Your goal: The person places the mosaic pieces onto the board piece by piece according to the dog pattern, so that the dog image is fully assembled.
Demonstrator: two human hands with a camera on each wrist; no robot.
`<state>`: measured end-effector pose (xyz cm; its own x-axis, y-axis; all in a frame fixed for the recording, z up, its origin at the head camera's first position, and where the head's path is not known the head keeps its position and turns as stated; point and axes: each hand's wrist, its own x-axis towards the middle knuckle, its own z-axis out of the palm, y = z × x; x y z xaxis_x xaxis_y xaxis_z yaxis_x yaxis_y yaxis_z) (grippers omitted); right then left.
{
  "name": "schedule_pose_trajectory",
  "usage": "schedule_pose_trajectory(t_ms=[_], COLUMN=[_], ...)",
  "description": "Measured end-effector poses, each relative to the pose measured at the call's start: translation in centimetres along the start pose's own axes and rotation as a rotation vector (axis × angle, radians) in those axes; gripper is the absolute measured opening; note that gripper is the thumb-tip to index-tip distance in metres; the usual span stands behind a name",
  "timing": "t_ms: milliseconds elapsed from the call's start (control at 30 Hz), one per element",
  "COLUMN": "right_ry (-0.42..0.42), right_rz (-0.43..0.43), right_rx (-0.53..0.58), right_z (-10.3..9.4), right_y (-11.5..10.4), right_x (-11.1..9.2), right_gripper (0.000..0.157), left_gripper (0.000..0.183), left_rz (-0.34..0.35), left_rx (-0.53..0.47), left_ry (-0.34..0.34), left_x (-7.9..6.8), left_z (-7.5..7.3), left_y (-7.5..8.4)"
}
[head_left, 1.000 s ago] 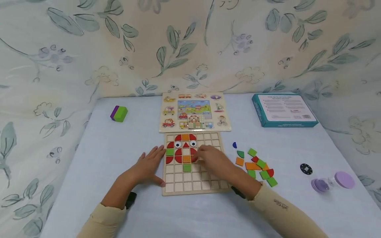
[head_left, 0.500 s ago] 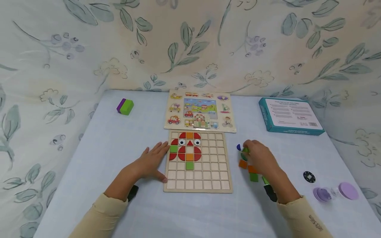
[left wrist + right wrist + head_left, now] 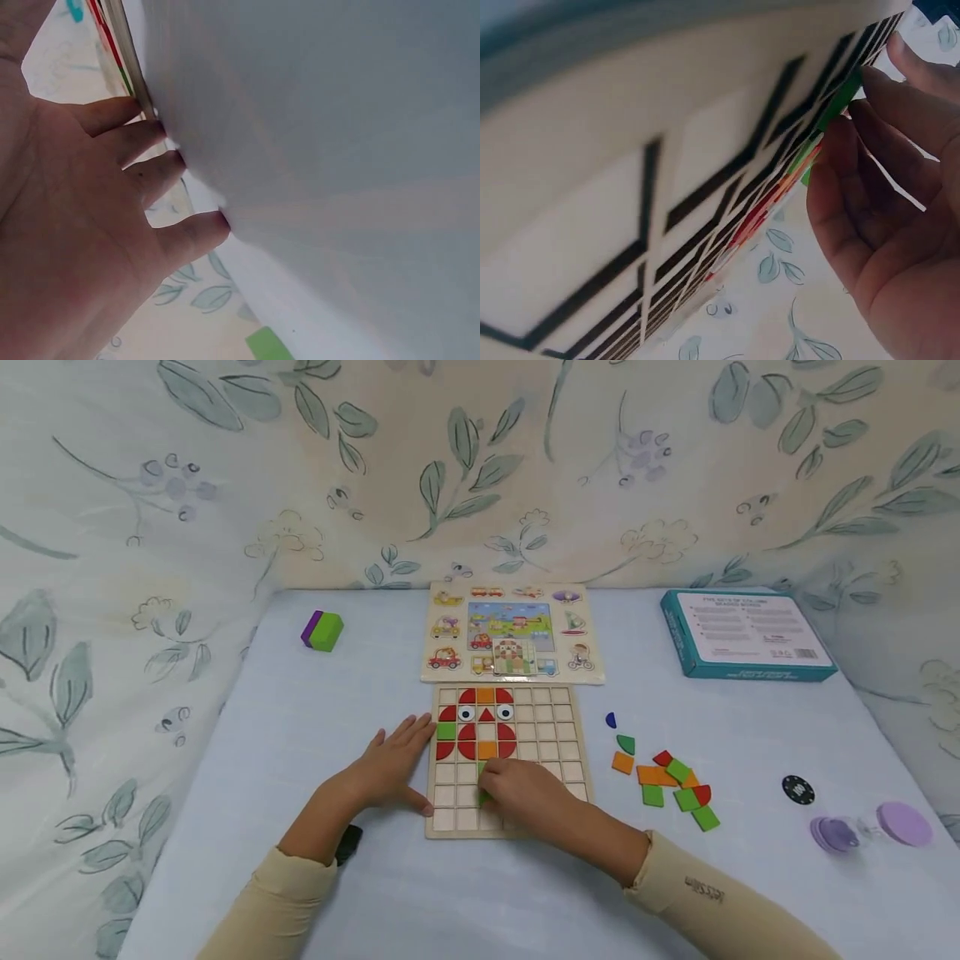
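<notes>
A wooden grid board (image 3: 551, 750) lies at the middle of the table, with red, orange and green tiles and two round eye pieces set in its upper left squares. My right hand (image 3: 531, 792) is over the lower middle squares and pinches a green square tile (image 3: 841, 100) between thumb and fingertips, just below another green tile. In the right wrist view the held tile is tilted close against the board. My left hand (image 3: 384, 770) lies spread at the board's left side, its fingertips and thumb right at the edge; in the left wrist view its fingers are straight.
Right of the board lie loose green, orange and red tiles (image 3: 652, 796) and a blue piece (image 3: 611, 720). A picture puzzle (image 3: 442, 631) with a small pattern card (image 3: 514, 657), a teal box (image 3: 750, 635), green-purple blocks (image 3: 326, 632), a black chip (image 3: 798, 790) and a purple item (image 3: 903, 824) surround it.
My right hand went from the board to the loose tiles, took a green square from there, and came back left over the board. My left hand stayed at the board's left edge.
</notes>
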<state>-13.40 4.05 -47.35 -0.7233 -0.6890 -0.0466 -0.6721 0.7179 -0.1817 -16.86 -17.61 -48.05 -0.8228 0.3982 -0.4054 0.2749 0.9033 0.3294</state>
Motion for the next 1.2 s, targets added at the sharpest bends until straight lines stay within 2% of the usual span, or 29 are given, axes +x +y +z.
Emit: schedule_pose_trajectory(t_ms=[167,233,300,367,500,567,667,833,967,1067,1200], right_ry=[-0.015,-0.032,-0.048,-0.058,-0.110,-0.136,-0.133,-0.071,-0.048,-0.016,-0.009], right_rz=[0.024,0.062,0.138,0.259,0.513,0.592,0.639,0.620,0.564,0.402,0.135], right_rx=[0.037,0.078,0.095,0.074,-0.062,-0.095,-0.096,-0.031,0.106,0.163,0.111], right_z=[0.2,-0.1,-0.8,-1.7,-2.7,-2.5,-1.8,-1.2,-2.1,-2.2,-1.1], right_y=[0.5,1.0,1.9,3.4,6.7,7.9,8.9,9.0,7.1,4.2,0.8], right_x=[-0.2,-0.7,-1.7,-3.7,-8.6,-10.7,-12.5,-13.2,-11.4,-8.7,-5.4], right_gripper=[0.015,0.016,0.019,0.023,0.034,0.039,0.040,0.039,0.038,0.035,0.029], left_gripper=[0.119,0.119,0.119,0.120,0.120,0.121,0.121,0.121,0.121,0.120,0.120], left_rz=[0.004,0.010,0.009,0.011,0.016,0.019,0.014,0.019,0.015,0.009,0.002], left_rx=[0.008,-0.005,-0.014,-0.017,0.000,0.005,0.009,0.018,0.015,0.020,0.016], left_ry=[0.010,0.011,0.012,0.007,-0.005,-0.009,-0.016,-0.014,-0.015,-0.012,-0.008], left_x=[0.3,0.4,0.3,0.4,0.4,0.4,0.4,0.4,0.4,0.4,0.4], left_z=[0.2,0.3,0.4,0.5,0.3,0.2,0.0,-0.1,-0.1,-0.2,0.0], left_y=[0.2,0.2,0.1,0.1,0.1,0.1,-0.1,-0.2,0.0,0.1,0.2])
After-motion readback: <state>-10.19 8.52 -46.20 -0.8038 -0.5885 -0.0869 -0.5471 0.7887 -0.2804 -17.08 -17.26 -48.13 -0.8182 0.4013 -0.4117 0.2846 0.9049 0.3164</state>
